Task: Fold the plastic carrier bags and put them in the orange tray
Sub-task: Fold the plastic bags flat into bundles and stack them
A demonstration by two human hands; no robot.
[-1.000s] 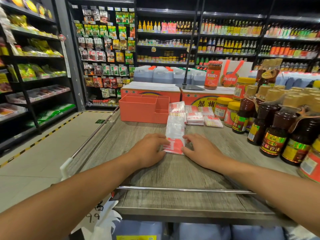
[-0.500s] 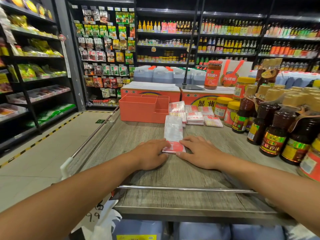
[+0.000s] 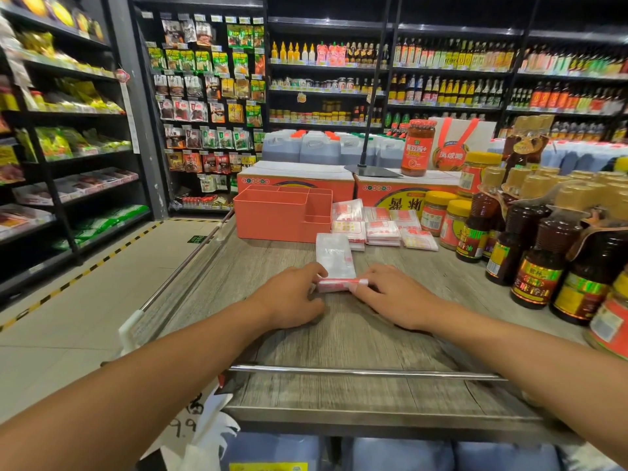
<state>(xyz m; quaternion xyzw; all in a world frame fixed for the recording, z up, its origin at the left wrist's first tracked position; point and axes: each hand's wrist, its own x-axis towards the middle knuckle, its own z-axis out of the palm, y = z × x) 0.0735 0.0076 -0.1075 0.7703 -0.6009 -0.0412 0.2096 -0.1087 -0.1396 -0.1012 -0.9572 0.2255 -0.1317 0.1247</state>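
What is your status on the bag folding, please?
Left hand, right hand pinching the carrier bag at its near fold. Bag part folded, far end flat on table. Orange tray ahead left, folded bags beside it, path open.

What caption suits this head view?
Left hand and right hand fold a carrier bag on the counter near the orange tray.

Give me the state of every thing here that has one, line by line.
carrier bag, near end folded over, far end flat
left hand, grips the fold's left end
right hand, grips its right end
orange tray, upright, no bags visible inside
folded bags, stacked beside the tray
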